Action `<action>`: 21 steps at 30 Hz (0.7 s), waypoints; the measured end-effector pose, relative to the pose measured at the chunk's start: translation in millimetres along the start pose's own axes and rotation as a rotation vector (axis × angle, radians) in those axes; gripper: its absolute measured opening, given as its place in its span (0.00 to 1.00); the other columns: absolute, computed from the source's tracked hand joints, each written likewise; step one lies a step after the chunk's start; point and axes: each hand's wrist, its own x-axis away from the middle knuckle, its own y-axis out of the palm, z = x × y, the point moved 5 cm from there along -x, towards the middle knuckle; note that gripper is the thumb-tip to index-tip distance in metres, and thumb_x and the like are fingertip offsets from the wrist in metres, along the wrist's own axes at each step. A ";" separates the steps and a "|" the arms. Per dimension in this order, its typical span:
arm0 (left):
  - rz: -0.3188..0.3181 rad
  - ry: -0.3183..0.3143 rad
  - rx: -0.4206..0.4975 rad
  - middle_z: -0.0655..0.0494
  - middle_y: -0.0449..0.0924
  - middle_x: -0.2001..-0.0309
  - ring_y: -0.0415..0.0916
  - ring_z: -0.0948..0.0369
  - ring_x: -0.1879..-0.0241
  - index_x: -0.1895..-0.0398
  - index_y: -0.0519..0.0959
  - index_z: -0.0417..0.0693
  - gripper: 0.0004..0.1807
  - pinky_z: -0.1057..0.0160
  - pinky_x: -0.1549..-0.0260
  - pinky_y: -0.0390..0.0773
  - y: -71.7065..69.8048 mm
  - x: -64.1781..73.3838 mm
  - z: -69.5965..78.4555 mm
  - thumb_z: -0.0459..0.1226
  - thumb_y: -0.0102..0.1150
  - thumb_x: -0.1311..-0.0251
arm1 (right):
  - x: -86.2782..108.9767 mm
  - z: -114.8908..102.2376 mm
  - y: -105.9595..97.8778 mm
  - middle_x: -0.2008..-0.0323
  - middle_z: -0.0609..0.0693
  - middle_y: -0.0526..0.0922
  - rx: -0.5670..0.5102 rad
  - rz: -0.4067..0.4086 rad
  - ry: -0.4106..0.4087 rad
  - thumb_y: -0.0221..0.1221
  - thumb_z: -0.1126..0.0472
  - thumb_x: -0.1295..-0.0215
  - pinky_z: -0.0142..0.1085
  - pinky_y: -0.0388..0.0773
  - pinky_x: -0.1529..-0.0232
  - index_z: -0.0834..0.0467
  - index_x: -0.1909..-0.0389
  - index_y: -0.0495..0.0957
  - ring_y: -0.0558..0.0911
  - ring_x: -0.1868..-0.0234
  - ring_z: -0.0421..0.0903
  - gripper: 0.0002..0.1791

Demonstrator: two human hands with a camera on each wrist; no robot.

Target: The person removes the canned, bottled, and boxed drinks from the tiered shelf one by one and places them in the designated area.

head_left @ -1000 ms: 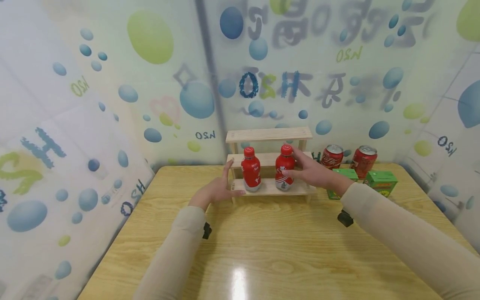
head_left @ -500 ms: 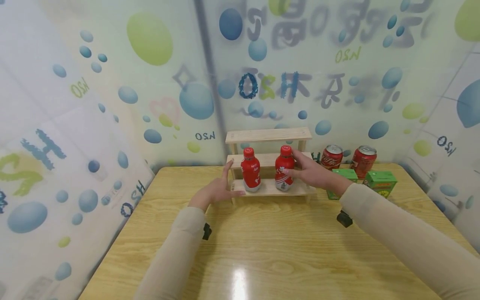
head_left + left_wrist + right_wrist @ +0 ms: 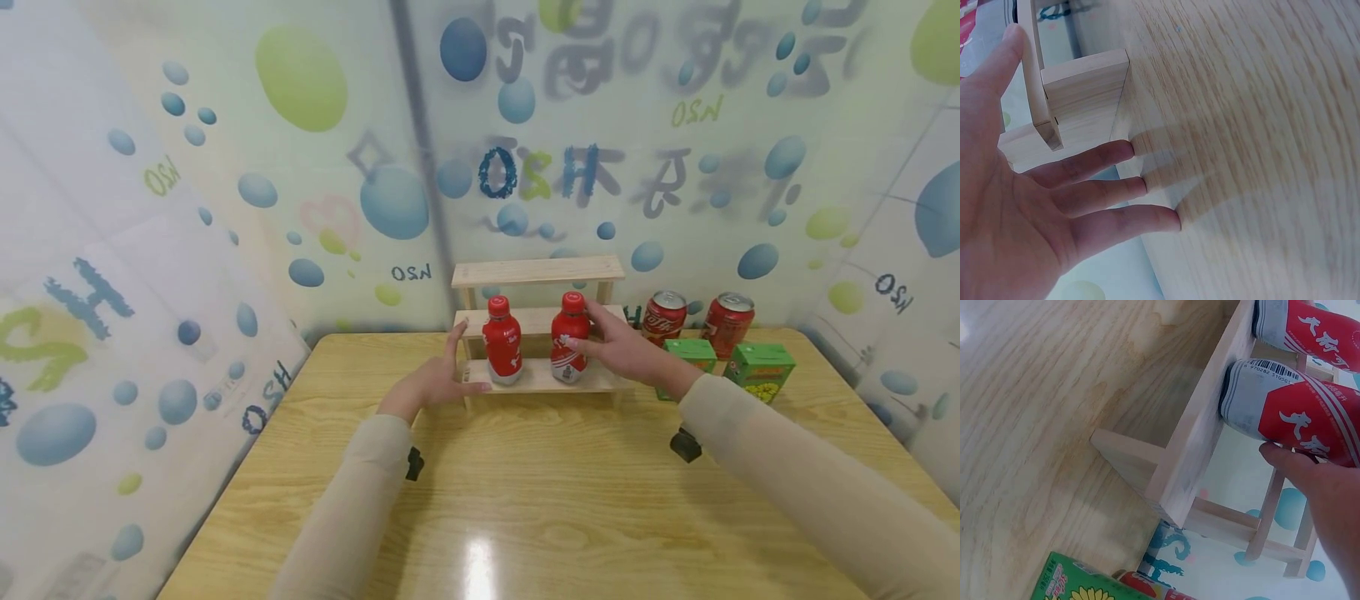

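Two red bottles with red caps stand upright on the lowest board of a small three-step wooden rack. My right hand holds the right bottle, thumb on its front and fingers at its far side near the neck. In the right wrist view the thumb lies along this bottle's label. The left bottle stands apart from both hands. My left hand is at the rack's left end, thumb at the lowest board's front edge. In the left wrist view its other fingers stretch straight toward the tabletop.
Right of the rack stand two red cans, one nearer it and one farther right. Two green boxes stand before them, the left one partly behind my right wrist, the other beside it. A patterned curtain hangs behind the table.
My right wrist has shifted slightly left and down, with the hand still on the right bottle. The left hand, rack and left bottle look the same.
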 end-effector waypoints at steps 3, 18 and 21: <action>-0.001 -0.006 0.000 0.35 0.81 0.33 0.83 0.40 0.36 0.16 0.23 0.79 0.70 0.38 0.30 0.77 -0.1 0.3 0.1 0.69 0.70 0.43 | 1.4 -0.5 -0.4 0.16 0.63 0.56 0.024 0.027 0.000 0.59 0.53 0.19 0.65 0.62 0.20 0.55 0.12 0.41 0.58 0.16 0.70 0.46; -0.001 -0.015 0.007 0.35 0.77 0.29 0.80 0.38 0.33 0.16 0.24 0.79 0.70 0.37 0.28 0.75 -0.8 1.9 0.9 0.68 0.70 0.42 | 19.4 -3.6 8.2 0.22 0.63 0.68 0.087 0.283 0.043 0.65 0.51 0.24 0.62 0.79 0.31 0.54 0.17 0.57 0.74 0.26 0.68 0.42; -0.001 -0.015 0.008 0.35 0.77 0.28 0.79 0.38 0.32 0.15 0.24 0.78 0.70 0.37 0.28 0.75 -1.0 2.1 1.6 0.67 0.70 0.42 | 27.2 -2.2 6.6 0.22 0.63 0.68 0.033 0.323 0.062 0.66 0.51 0.24 0.62 0.80 0.32 0.54 0.17 0.58 0.74 0.26 0.68 0.42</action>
